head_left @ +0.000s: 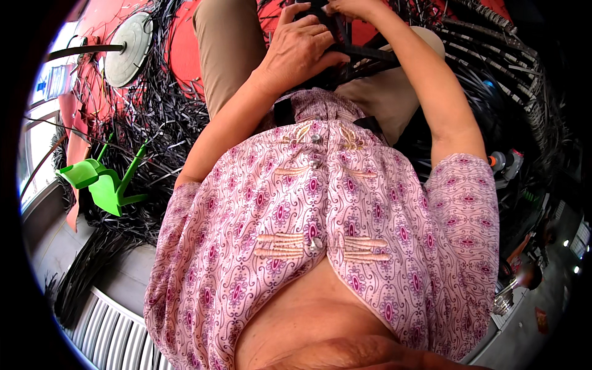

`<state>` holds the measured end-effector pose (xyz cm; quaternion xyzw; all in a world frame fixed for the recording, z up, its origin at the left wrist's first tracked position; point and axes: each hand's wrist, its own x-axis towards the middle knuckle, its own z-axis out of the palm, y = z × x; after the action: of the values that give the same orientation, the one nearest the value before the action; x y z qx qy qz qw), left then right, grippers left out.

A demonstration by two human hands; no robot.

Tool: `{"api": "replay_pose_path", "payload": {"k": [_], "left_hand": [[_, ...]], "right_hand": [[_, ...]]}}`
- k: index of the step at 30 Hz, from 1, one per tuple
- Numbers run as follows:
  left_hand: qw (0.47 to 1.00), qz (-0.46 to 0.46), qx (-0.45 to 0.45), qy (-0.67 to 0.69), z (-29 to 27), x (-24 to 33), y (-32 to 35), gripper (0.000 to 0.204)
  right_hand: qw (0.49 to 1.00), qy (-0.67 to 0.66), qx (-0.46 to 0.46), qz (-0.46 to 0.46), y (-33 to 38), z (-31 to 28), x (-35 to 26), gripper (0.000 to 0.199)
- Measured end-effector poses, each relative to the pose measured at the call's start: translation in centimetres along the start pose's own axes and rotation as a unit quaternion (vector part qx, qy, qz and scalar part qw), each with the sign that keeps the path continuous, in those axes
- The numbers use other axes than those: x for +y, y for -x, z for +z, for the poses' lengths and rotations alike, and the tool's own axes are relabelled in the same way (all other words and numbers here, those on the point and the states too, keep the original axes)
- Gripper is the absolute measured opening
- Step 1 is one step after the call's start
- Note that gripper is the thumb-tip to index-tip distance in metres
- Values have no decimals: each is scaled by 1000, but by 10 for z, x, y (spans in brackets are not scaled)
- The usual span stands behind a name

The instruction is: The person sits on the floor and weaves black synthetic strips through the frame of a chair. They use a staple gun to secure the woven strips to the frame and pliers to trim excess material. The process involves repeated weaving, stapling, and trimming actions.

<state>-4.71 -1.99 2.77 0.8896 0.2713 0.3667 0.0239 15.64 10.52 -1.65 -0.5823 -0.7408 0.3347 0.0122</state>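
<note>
At 12 o'clock, the wearer's bare left hand (pixel 298 48) lies over a black piece made of flat strips (pixel 369 53), its fingers bent and its thumb stretched to the right; whether it grips firmly, I cannot tell. Between 12 and 1 o'clock, the bare right hand (pixel 357 7) reaches the same piece, its fingers bunched at the upper edge and partly cut off, so its grip is unclear. The black piece sits between the hands, above legs in beige trousers (pixel 228 58). Both elbows are bent, the forearms angling inward from a short-sleeved pink shirt with purple patterning (pixel 308 191) that fills the middle.

Outward, a glossy red surface (pixel 183 52) shows at 11 o'clock, a round pale grey disc (pixel 128 52) at 10, and a tangled heap of thin black strips (pixel 163 132) between 9 and 10. A bright green plastic object with slim bars (pixel 108 190) rests at 9, white slats (pixel 117 333) at 8. Dark bundles with pale bands (pixel 493 61) curve at 2; grey floor (pixel 552 314) spreads at 4.
</note>
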Motion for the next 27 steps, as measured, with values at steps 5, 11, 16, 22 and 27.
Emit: {"api": "replay_pose_path", "payload": {"k": [5,11,16,22,27], "left_hand": [[999,-4,-41,-22,-8,7,-9,36],[992,50,-117,20,-10,-1,-15,38],[981,54,-180,48,2,-11,-18,36],[962,78,-246,90,12,-9,-39,38],[898,17,-430,93,5,-22,-59,44]], "right_hand": [[986,169,7,0,-5,17,2,29],[991,132,-21,-18,-19,30,21,26],[984,175,12,-7,-17,23,19,38],[929,199,285,-128,-14,-10,45,44],[863,-149,464,-137,58,-27,-19,23]]}}
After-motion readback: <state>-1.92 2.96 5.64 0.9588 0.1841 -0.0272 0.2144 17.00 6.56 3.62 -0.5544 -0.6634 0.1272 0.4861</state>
